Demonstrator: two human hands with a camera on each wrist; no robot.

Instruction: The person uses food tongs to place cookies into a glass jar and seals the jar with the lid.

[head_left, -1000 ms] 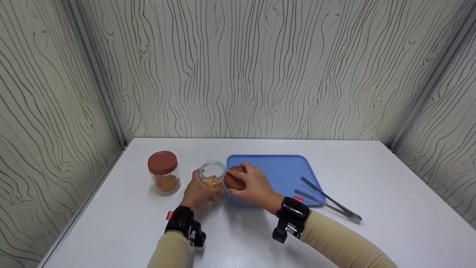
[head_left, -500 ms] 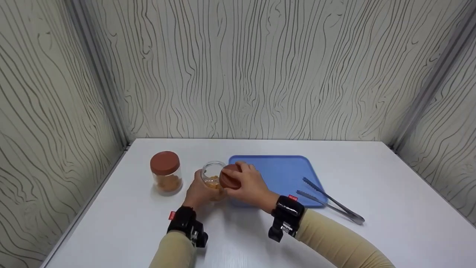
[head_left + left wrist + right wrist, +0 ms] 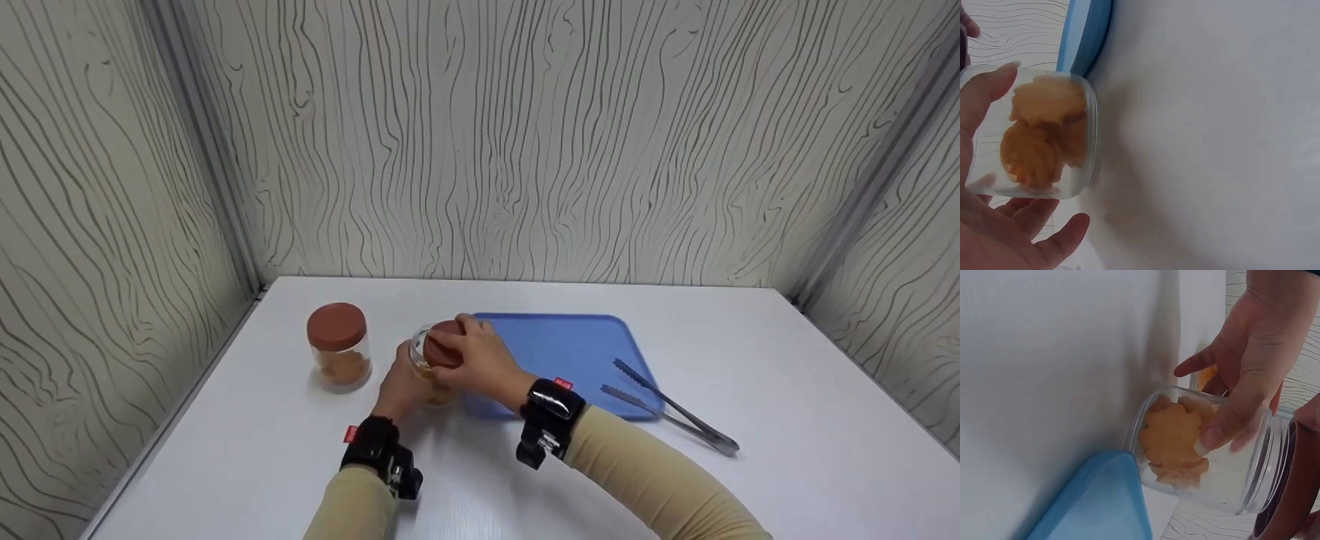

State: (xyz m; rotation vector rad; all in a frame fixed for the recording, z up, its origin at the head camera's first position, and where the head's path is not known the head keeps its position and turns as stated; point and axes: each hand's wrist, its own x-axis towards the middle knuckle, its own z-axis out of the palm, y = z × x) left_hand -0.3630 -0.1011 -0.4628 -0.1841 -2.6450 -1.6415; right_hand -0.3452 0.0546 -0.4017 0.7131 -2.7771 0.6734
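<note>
My left hand (image 3: 405, 386) grips a clear jar (image 3: 1224, 478) round its side, thumb across the front. Orange-brown cookies (image 3: 1033, 135) with ridged edges lie in the bottom of the jar. A red-brown screw lid (image 3: 444, 343) is held by its rim in my right hand (image 3: 484, 360), tilted over the jar's mouth. In the right wrist view the lid is close against the threaded neck on one side, with a gap on the other. The jar's base touches or nearly touches the blue tray's corner.
Left of the hands stands a second jar (image 3: 339, 349), lidded, with cookies inside. A blue tray (image 3: 555, 341) lies to the right. Metal tongs (image 3: 675, 412) rest across the tray's right edge, their handle end on the white table (image 3: 247, 450).
My right hand has moved left with the lid, from beside the jar to over its mouth. The left hand keeps its grip on the jar.
</note>
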